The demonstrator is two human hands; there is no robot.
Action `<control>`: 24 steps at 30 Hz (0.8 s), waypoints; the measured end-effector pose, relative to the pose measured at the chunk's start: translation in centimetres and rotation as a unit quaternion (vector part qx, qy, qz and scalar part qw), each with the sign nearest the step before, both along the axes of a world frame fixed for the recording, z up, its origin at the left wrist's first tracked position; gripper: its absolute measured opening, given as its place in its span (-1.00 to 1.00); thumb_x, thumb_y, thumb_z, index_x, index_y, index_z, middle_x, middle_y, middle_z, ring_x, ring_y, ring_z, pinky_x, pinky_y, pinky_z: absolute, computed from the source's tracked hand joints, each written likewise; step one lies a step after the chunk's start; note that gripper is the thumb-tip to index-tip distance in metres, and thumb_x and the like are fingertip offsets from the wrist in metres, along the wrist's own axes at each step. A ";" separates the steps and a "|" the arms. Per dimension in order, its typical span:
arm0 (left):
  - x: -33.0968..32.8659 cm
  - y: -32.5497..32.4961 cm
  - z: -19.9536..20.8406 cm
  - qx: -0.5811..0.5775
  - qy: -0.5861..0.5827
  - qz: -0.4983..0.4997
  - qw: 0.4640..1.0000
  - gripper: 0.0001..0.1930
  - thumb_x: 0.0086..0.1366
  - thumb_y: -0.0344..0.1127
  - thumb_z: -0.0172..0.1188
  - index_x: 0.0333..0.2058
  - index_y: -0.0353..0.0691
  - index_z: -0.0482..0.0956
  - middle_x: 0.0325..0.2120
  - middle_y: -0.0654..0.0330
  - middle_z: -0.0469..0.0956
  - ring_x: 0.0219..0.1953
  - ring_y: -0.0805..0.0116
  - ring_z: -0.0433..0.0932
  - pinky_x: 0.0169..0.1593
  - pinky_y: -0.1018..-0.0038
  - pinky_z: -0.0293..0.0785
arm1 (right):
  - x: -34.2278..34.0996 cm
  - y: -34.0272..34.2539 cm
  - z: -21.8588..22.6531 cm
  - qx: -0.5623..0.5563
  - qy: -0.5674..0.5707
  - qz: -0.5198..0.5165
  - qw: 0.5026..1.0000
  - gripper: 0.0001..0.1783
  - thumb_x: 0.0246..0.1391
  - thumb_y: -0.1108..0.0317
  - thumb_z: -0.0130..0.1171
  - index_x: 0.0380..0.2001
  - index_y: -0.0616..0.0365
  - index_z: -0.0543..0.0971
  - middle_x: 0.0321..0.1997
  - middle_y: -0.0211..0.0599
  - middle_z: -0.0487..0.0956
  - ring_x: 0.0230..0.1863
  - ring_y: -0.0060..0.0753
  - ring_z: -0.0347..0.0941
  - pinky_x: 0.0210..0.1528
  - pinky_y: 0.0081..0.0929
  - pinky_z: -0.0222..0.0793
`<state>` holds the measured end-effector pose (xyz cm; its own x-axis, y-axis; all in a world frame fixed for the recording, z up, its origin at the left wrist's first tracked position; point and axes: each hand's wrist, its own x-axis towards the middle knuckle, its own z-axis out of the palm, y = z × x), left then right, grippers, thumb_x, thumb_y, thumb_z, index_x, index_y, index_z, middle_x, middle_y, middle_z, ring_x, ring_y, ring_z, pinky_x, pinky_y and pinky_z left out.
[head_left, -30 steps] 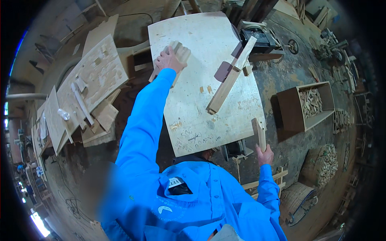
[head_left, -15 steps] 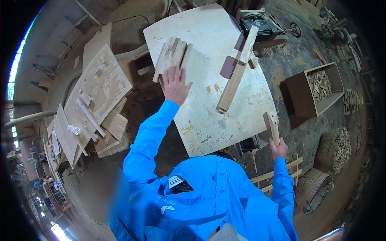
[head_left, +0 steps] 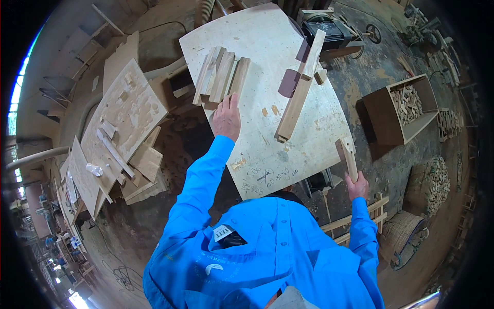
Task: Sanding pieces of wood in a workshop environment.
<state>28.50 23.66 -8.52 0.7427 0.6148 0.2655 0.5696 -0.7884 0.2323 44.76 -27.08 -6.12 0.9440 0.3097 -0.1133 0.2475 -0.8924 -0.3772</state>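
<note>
Several short wooden pieces (head_left: 222,75) lie side by side on the pale worktable (head_left: 257,110), toward its far left. My left hand (head_left: 227,119) is at their near ends, fingers stretched out and holding nothing. Its fingertips overlap the end of the right-hand piece; whether they press on it I cannot tell. At the table's near right corner, my right hand (head_left: 357,186) is closed around the lower end of a wooden block (head_left: 348,157), whose far end is over the tabletop.
A longer wooden bar (head_left: 296,110) lies right of the table's middle, another piece (head_left: 315,54) at its far end. Beyond stands a dark motor (head_left: 325,35). Offcuts fill a box (head_left: 383,119) and a basket (head_left: 423,188) on the right. Boards (head_left: 128,110) lean at left.
My left hand has drawn back toward me from on top of the wooden pieces to their near ends. The right-hand piece now stands a little apart. My right hand keeps its block.
</note>
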 end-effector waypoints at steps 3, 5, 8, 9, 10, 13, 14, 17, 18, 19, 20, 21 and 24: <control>0.0 -0.2 0.0 -0.058 -0.060 0.033 0.996 -0.46 0.37 -0.35 0.26 0.32 -0.16 0.43 0.12 -0.04 0.58 0.09 0.08 0.62 0.11 0.22 0.61 | 0.0 -0.1 -0.1 0.016 0.012 -0.004 1.000 -0.46 0.14 -0.09 0.41 -0.32 0.25 0.57 -0.38 0.20 0.67 -0.26 0.38 0.63 -0.24 0.13 0.48; -0.6 -0.4 0.2 -0.216 -0.161 0.030 0.962 -0.49 0.41 -0.37 0.19 0.32 -0.21 0.43 0.09 -0.03 0.60 0.05 0.13 0.63 0.09 0.25 0.61 | 0.0 0.0 0.0 0.022 0.013 -0.003 1.000 -0.46 0.14 -0.10 0.41 -0.31 0.24 0.57 -0.37 0.19 0.67 -0.26 0.37 0.63 -0.23 0.12 0.49; -2.4 0.3 1.8 -0.564 -0.314 0.050 0.762 -0.53 0.47 -0.38 0.08 0.32 -0.31 0.42 0.04 -0.01 0.63 -0.01 0.19 0.64 0.07 0.31 0.59 | 0.1 -0.2 0.0 0.006 0.016 -0.003 1.000 -0.50 0.14 -0.11 0.40 -0.20 0.14 0.64 -0.27 0.13 0.71 -0.18 0.32 0.65 -0.15 0.12 0.53; -3.1 0.5 2.5 -0.726 -0.355 0.073 0.584 -0.53 0.50 -0.36 0.04 0.32 -0.37 0.41 0.03 -0.01 0.63 -0.03 0.21 0.64 0.07 0.34 0.57 | 0.1 -0.3 0.1 0.008 0.020 -0.009 1.000 -0.50 0.14 -0.11 0.40 -0.20 0.14 0.64 -0.27 0.13 0.71 -0.18 0.32 0.65 -0.15 0.12 0.53; -4.2 0.4 2.9 -0.762 -0.378 0.060 0.522 -0.57 0.51 -0.30 0.06 0.24 -0.46 0.44 0.02 -0.01 0.62 -0.05 0.18 0.63 0.06 0.36 0.56 | 0.2 -0.2 0.1 0.007 0.027 -0.007 1.000 -0.50 0.14 -0.11 0.40 -0.19 0.14 0.64 -0.26 0.12 0.71 -0.18 0.31 0.65 -0.15 0.12 0.53; -6.5 0.4 2.3 -0.803 -0.355 0.076 0.473 -0.60 0.54 -0.24 0.04 0.16 -0.45 0.47 0.01 -0.02 0.62 -0.04 0.19 0.62 0.07 0.34 0.55 | 0.3 -0.1 0.4 0.025 0.031 -0.002 0.999 -0.49 0.13 -0.10 0.41 -0.21 0.17 0.62 -0.28 0.14 0.70 -0.19 0.32 0.65 -0.16 0.12 0.52; -6.8 0.2 1.8 -0.796 -0.376 0.098 0.464 -0.65 0.55 -0.25 0.07 0.10 -0.44 0.48 -0.02 -0.02 0.61 -0.05 0.19 0.62 0.04 0.37 0.56 | 0.3 -0.1 0.4 0.041 0.027 0.002 0.999 -0.48 0.13 -0.10 0.41 -0.24 0.21 0.61 -0.31 0.16 0.70 -0.20 0.32 0.64 -0.17 0.12 0.51; -6.9 -0.2 0.1 -0.772 -0.423 0.155 0.448 -0.68 0.52 -0.30 0.15 0.09 -0.42 0.49 -0.06 -0.02 0.60 -0.06 0.20 0.62 -0.03 0.42 0.58 | 0.4 -0.6 -0.1 0.038 0.034 0.004 0.999 -0.49 0.13 -0.09 0.41 -0.22 0.20 0.62 -0.29 0.15 0.70 -0.19 0.32 0.65 -0.17 0.11 0.52; -6.8 -0.4 -0.6 -0.771 -0.422 0.154 0.452 -0.68 0.52 -0.30 0.15 0.09 -0.42 0.49 -0.06 -0.02 0.60 -0.06 0.20 0.62 -0.03 0.42 0.58 | 0.5 -0.8 -0.1 0.042 0.034 0.003 0.999 -0.49 0.13 -0.09 0.41 -0.22 0.20 0.62 -0.29 0.15 0.70 -0.19 0.32 0.65 -0.17 0.11 0.52; -6.8 -0.3 -1.6 -0.746 -0.420 0.159 0.492 -0.72 0.50 -0.34 0.18 0.07 -0.39 0.50 -0.09 0.02 0.61 -0.08 0.25 0.62 -0.08 0.46 0.58 | 0.5 -1.0 -0.1 0.041 0.048 0.008 0.998 -0.48 0.14 -0.12 0.38 -0.21 0.18 0.63 -0.25 0.14 0.71 -0.16 0.31 0.65 -0.12 0.14 0.52; -6.8 -0.3 -1.8 -0.718 -0.420 0.163 0.530 -0.74 0.49 -0.37 0.22 0.05 -0.35 0.51 -0.12 0.06 0.61 -0.11 0.29 0.61 -0.13 0.50 0.57 | 0.6 -0.9 0.0 0.040 0.060 0.015 0.997 -0.46 0.15 -0.16 0.36 -0.20 0.16 0.63 -0.20 0.12 0.72 -0.13 0.31 0.65 -0.08 0.16 0.52; -6.7 -0.3 -1.8 -0.714 -0.423 0.161 0.534 -0.74 0.49 -0.37 0.22 0.05 -0.35 0.51 -0.12 0.06 0.61 -0.11 0.29 0.61 -0.13 0.50 0.57 | 0.6 -0.7 0.2 0.046 0.060 0.017 0.997 -0.46 0.15 -0.16 0.36 -0.20 0.16 0.63 -0.20 0.12 0.72 -0.13 0.31 0.65 -0.08 0.16 0.52; -5.9 -0.7 -0.8 -0.676 -0.440 0.215 0.550 -0.80 0.47 -0.39 0.23 0.01 -0.28 0.53 -0.21 0.17 0.61 -0.25 0.42 0.59 -0.23 0.56 0.53 | 0.4 -0.6 0.4 0.044 0.067 0.020 0.997 -0.42 0.15 -0.20 0.34 -0.18 0.17 0.63 -0.19 0.14 0.72 -0.11 0.32 0.65 -0.06 0.18 0.52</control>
<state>22.59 23.01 -9.36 0.4011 0.7612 -0.5096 -0.1674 0.6078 0.7762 45.18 -27.67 -5.76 0.9087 0.3615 -0.2088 0.2247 -0.8451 -0.4850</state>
